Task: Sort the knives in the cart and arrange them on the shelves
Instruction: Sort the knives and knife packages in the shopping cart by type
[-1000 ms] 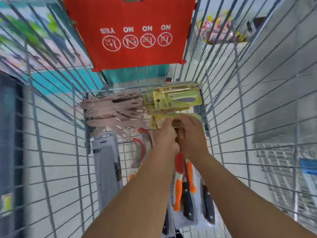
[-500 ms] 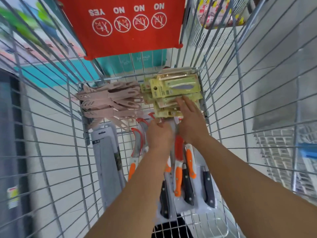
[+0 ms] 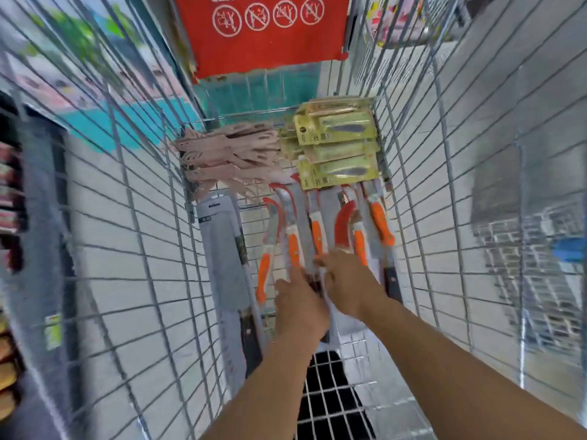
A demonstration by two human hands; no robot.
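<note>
I look down into a wire cart [image 3: 152, 249]. Yellow knife packs [image 3: 336, 144] are stacked at its far right end, with pink knives [image 3: 228, 157] piled to their left. Orange-handled knives [image 3: 293, 246], some with red sheaths, lie in clear packs along the middle. A grey cleaver pack [image 3: 225, 265] lies by the left wall. My left hand [image 3: 298, 309] and my right hand [image 3: 346, 281] meet over the near ends of the orange-handled packs. The right fingers curl on a clear pack's white edge [image 3: 325, 296]. The left fingers are bent over the same pack, and their grip is blurred.
A red child-seat flap [image 3: 266, 33] with warning icons hangs at the cart's far end. A black grille [image 3: 327, 401] shows under the near floor of the cart. Store shelves [image 3: 9, 192] stand to the left, beyond the wire wall, and a tiled floor lies below.
Both hands have drawn back from the yellow packs at the far end to the orange-handled packs in the middle. The view has tilted down and closer.
</note>
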